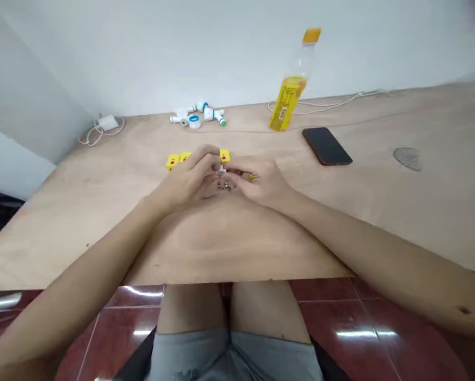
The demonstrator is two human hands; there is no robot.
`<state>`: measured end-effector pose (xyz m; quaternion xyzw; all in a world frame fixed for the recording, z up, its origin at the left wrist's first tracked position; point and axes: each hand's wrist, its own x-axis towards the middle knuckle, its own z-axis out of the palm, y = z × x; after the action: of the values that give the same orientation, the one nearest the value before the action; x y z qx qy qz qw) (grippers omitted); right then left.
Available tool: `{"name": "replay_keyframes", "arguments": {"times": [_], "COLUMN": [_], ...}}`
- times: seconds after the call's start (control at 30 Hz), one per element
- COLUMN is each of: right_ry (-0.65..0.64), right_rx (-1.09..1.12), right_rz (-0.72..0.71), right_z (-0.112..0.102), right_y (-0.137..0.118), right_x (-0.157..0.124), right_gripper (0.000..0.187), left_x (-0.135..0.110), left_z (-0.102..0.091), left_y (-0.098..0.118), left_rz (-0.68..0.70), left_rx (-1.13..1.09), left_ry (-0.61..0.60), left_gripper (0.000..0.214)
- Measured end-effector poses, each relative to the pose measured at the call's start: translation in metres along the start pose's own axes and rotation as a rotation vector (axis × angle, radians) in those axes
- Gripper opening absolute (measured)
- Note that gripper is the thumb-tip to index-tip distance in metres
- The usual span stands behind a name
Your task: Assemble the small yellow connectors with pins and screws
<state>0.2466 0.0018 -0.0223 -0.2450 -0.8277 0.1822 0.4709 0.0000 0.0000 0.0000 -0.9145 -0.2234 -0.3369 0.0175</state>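
Both hands meet over the middle of the wooden table. My left hand (195,174) and my right hand (261,179) pinch a small white piece (221,169) between their fingertips; its kind is too small to make out. Just below the fingers lie several tiny dark metal bits (224,186), perhaps screws. Behind my left hand stand yellow blocks with red dots, one yellow block (173,161) at the left and another yellow block (225,155) just beyond the fingertips. A bit of yellow also shows by my right hand, mostly hidden.
White pipe-like fittings (195,114) with blue and green ends lie near the wall. A bottle of yellow drink (288,100) stands right of them, near a black phone (327,146). A white charger (108,123) with its cable sits far left. A round mark (407,157) is at right.
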Motion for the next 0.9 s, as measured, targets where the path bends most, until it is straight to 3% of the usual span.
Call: {"name": "replay_keyframes", "arguments": {"times": [0.37,0.63,0.9], "right_ry": [0.012,0.05,0.018], "right_rx": [0.069,0.152,0.244], "right_rz": [0.123,0.119,0.24], "right_z": [0.0011,0.0025,0.0017], "right_y": [0.0001,0.0004,-0.0015], "right_x": [0.0026,0.0034,0.006], "right_gripper": [0.025,0.027,0.035], "left_x": [-0.0004,-0.0029,-0.0016], "left_z": [0.0013,0.0028,0.0052], "left_y": [0.0004,0.0005,0.0022], "left_rz": [-0.111,-0.134,-0.14], "left_rx": [-0.05,-0.087,-0.139], "left_ry": [0.04,0.101,0.085], "left_gripper": [0.01,0.016,0.002]}}
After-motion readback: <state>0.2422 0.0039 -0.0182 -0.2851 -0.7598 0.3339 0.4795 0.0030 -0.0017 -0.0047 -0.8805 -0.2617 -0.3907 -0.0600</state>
